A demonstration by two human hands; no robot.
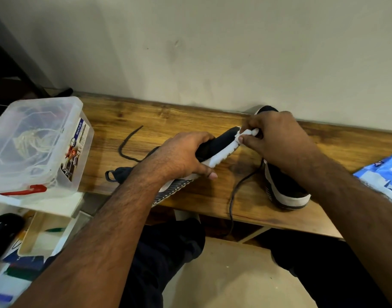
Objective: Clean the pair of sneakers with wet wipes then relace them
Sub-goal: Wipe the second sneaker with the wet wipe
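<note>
My left hand (186, 155) grips a black sneaker with a white sole (221, 144), held tilted on its side above the wooden table (146, 121). My right hand (277, 138) pinches a crumpled white wet wipe (246, 133) against the sneaker's toe end. The second black sneaker (286, 187) lies on the table under my right forearm, partly hidden. A loose dark lace (128, 141) lies on the table to the left. Another dark lace (235, 192) hangs from the table's front edge.
A clear plastic box with a red latch (34, 143) stands at the table's left end. A blue wet-wipe pack (384, 174) lies at the right edge. A white shelf with markers (23, 252) sits low at the left. The wall runs close behind the table.
</note>
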